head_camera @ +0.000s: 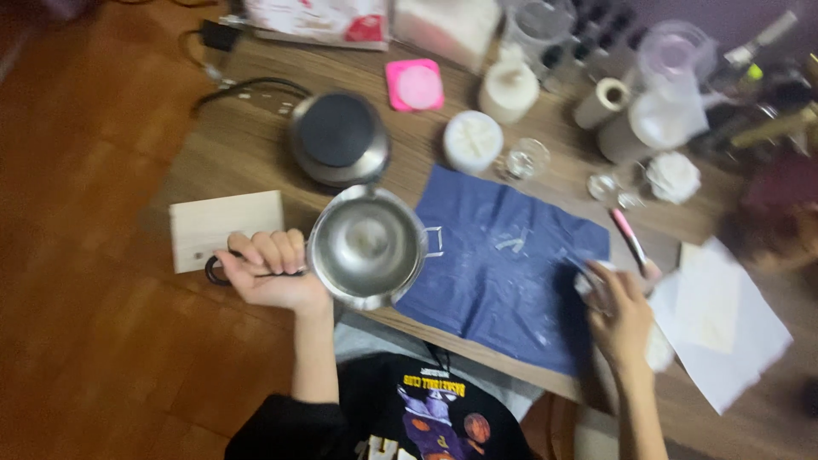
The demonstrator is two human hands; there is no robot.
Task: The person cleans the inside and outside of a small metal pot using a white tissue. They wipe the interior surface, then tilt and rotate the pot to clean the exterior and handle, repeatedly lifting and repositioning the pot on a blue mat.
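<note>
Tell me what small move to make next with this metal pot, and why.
Probably swing the metal pot over the blue cloth. The left hand holds it by the handle at the table's edge, off the round hot plate, while the right hand rests on that cloth.

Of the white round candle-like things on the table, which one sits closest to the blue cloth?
The flat white round one just beyond the blue cloth's far edge, beside the small clear glass. The taller cream one stands farther back, next to the pink square mould.
</note>
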